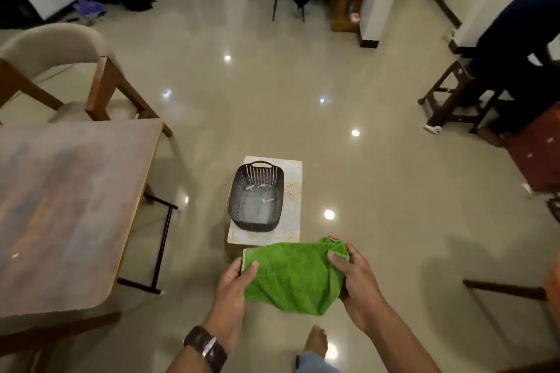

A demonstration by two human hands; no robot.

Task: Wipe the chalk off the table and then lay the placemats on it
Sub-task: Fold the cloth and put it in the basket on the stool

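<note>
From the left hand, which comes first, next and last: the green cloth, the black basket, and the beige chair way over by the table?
1. The green cloth: the left hand holds its left edge, so it is touching.
2. The black basket: straight ahead on the floor, on a patterned mat, beyond the cloth.
3. The beige chair: far off to the left, behind the table.

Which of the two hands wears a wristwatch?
The left hand, gripping the green cloth's left edge; the right hand has a bare wrist.
</note>
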